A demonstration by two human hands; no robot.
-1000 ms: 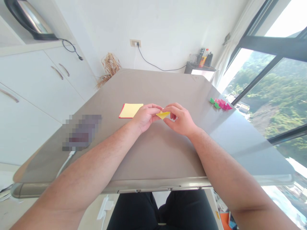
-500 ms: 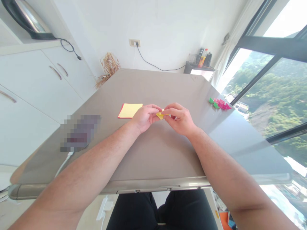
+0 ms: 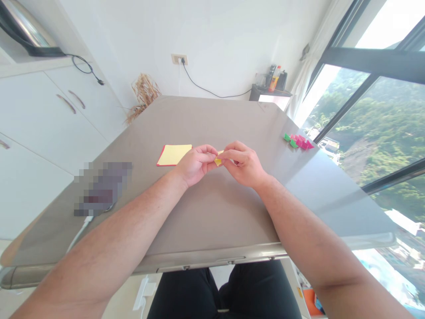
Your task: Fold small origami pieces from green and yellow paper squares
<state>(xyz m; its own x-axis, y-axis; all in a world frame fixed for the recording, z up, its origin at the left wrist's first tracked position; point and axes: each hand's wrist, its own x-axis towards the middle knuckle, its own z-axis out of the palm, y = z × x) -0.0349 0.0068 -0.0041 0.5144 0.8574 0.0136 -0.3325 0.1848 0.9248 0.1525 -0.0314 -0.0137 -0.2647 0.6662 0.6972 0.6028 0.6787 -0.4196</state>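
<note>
A small folded piece of yellow paper [image 3: 218, 160] is pinched between my two hands above the middle of the table. My left hand [image 3: 195, 165] grips its left side with thumb and fingers. From the other side, my right hand [image 3: 243, 164] closes its thumb and fingertips on the paper, covering much of it. Just left of my left hand lies a stack of yellow paper sheets [image 3: 174, 154] with a red edge showing beneath; my left hand overlaps its right side in the view.
Several small pink folded paper pieces [image 3: 303, 142] and green ones [image 3: 293, 143] sit at the table's right edge, near the window. A blurred-out object [image 3: 102, 188] with a white cable [image 3: 79, 235] lies on the left. The grey table [image 3: 212, 212] spans the front.
The view has shifted slightly, so the scene appears a little further left. Both hands keep hold of the yellow paper; the fingers have drawn closer together and less of it shows.
</note>
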